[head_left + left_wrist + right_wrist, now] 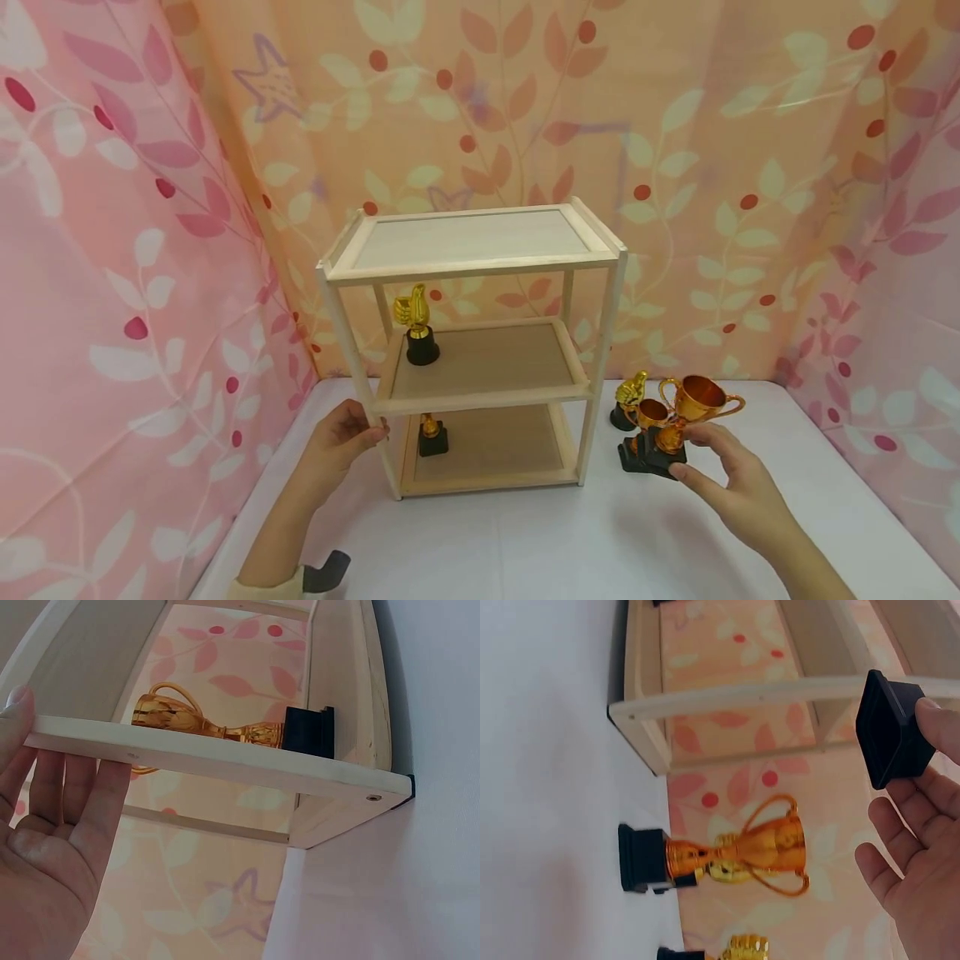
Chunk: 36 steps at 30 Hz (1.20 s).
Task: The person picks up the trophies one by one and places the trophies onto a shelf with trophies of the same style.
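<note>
My left hand (339, 442) grips the left front post of a pale wooden three-tier shelf (480, 271), thumb on one side and fingers on the other. In my right hand (738, 483) is a copper-gold trophy cup (699, 400) with two handles, pinched at its black base (892, 731) and raised off the table. Behind it stands another trophy cup (772, 846), partly hidden in the head view, and a gold thumbs-up trophy (632, 389). A thumbs-up trophy (422, 333) stands on the middle tier's left. Below it, a cup trophy (169, 714) stands on the bottom tier, its top hidden in the head view.
The shelf stands on a white-covered table (510, 542). Floral curtains (480, 100) enclose the back and both sides. A dark strap end (327, 572) sticks out by my left wrist. Low in the right wrist view is a gold thumbs-up trophy (748, 948).
</note>
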{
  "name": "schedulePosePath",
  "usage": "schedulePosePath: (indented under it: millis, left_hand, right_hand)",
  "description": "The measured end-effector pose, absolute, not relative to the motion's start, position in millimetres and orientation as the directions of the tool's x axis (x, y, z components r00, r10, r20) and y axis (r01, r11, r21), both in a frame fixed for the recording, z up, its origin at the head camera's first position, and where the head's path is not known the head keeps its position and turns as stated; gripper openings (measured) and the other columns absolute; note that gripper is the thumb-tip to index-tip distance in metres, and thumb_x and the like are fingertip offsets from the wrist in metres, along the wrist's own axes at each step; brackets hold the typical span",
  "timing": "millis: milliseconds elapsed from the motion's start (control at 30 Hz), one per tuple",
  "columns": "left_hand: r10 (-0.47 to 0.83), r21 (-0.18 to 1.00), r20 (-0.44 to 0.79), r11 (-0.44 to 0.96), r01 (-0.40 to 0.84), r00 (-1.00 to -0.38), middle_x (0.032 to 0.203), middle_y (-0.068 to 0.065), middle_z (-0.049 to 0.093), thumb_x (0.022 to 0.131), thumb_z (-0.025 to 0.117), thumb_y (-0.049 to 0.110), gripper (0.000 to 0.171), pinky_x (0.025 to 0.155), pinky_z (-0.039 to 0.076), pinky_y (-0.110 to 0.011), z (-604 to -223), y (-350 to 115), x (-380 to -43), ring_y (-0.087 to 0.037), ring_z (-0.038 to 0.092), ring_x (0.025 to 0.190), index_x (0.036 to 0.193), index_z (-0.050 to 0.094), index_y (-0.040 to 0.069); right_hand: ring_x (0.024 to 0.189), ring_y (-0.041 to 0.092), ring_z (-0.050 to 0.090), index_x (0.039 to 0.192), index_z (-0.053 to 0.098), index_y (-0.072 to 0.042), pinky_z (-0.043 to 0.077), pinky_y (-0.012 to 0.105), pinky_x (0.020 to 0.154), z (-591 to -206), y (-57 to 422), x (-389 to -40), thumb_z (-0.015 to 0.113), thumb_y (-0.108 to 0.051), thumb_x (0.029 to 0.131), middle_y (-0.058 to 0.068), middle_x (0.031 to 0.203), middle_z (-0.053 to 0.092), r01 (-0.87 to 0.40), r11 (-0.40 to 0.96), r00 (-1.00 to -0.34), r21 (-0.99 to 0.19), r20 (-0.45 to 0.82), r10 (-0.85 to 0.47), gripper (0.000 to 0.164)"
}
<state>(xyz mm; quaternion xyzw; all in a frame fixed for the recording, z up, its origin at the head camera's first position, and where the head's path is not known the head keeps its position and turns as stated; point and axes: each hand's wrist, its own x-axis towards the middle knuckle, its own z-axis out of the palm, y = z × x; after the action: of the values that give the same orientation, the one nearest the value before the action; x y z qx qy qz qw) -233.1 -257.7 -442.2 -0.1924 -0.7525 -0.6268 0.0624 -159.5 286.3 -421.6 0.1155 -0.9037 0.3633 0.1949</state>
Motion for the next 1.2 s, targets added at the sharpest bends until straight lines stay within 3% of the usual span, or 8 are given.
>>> schedulePosePath:
  millis: [67, 133, 433, 833, 1067, 1200]
  left_hand:
    - [0.213, 0.919, 0.334, 0.144, 0.368, -0.918, 0.103, -0.007, 0.068, 0.097, 0.069, 0.005, 0.024, 0.09, 0.059, -0.028, -442.0, -258.0, -233.1, -0.016, 0.069, 0.097, 0.113, 0.054, -0.003]
    - [0.214, 0.919, 0.333, 0.146, 0.367, -0.919, 0.103, -0.007, 0.067, 0.097, 0.069, 0.006, 0.023, 0.09, 0.059, -0.028, -441.8, -258.2, -233.1, -0.016, 0.069, 0.097, 0.113, 0.054, -0.003]
    - [0.208, 0.922, 0.315, 0.166, 0.35, -0.926, 0.105, -0.011, 0.067, 0.097, 0.07, 0.009, 0.025, 0.091, 0.058, -0.027, -438.0, -255.8, -232.5, -0.017, 0.069, 0.098, 0.114, 0.054, -0.002]
    - [0.207, 0.923, 0.316, 0.159, 0.35, -0.926, 0.105, -0.013, 0.066, 0.096, 0.071, 0.009, 0.025, 0.091, 0.058, -0.028, -435.5, -253.7, -232.7, -0.017, 0.068, 0.098, 0.113, 0.054, -0.001]
    - [0.191, 0.927, 0.305, 0.163, 0.336, -0.933, 0.104, -0.01, 0.067, 0.096, 0.072, 0.009, 0.026, 0.09, 0.058, -0.027, -437.0, -254.5, -229.9, -0.016, 0.068, 0.097, 0.112, 0.054, -0.001]
    - [0.198, 0.925, 0.314, 0.156, 0.347, -0.928, 0.103, -0.01, 0.067, 0.096, 0.071, 0.008, 0.025, 0.09, 0.058, -0.027, -437.4, -254.2, -229.4, -0.015, 0.068, 0.097, 0.112, 0.054, -0.001]
  right_hand:
    - [0.111, -0.01, 0.046, 0.125, 0.063, -0.012, 0.043, 0.014, 0.104, -421.6, 277.6, -158.5, 0.082, -0.02, 0.088, -0.004, 0.123, 0.06, -0.385, 0.701, -0.883, -0.6, 0.461, -0.091, 0.042]
    - [0.111, -0.007, 0.049, 0.122, 0.065, -0.014, 0.03, -0.001, 0.093, -421.8, 269.2, -158.1, 0.083, -0.018, 0.087, -0.01, 0.12, 0.06, -0.422, 0.688, -0.867, -0.59, 0.484, -0.116, 0.04]
    - [0.11, -0.002, 0.053, 0.119, 0.064, -0.022, 0.036, 0.005, 0.096, -421.8, 243.1, -159.3, 0.085, -0.014, 0.084, -0.011, 0.115, 0.063, -0.518, 0.632, -0.826, -0.577, 0.528, -0.196, 0.042]
    - [0.115, 0.002, 0.055, 0.121, 0.064, -0.023, 0.038, 0.008, 0.1, -437.1, 218.2, -162.3, 0.085, -0.01, 0.083, -0.009, 0.12, 0.064, -0.605, 0.532, -0.782, -0.592, 0.567, -0.258, 0.046]
    - [0.113, 0.007, 0.059, 0.124, 0.063, -0.031, 0.052, 0.033, 0.094, -451.7, 198.4, -164.1, 0.084, -0.022, 0.085, -0.016, 0.122, 0.063, -0.56, 0.56, -0.821, -0.61, 0.5, -0.276, 0.044]
    - [0.116, 0.009, 0.059, 0.124, 0.064, -0.031, 0.053, 0.04, 0.094, -456.6, 189.9, -165.6, 0.084, -0.026, 0.085, -0.017, 0.124, 0.062, -0.539, 0.559, -0.836, -0.63, 0.478, -0.269, 0.045]
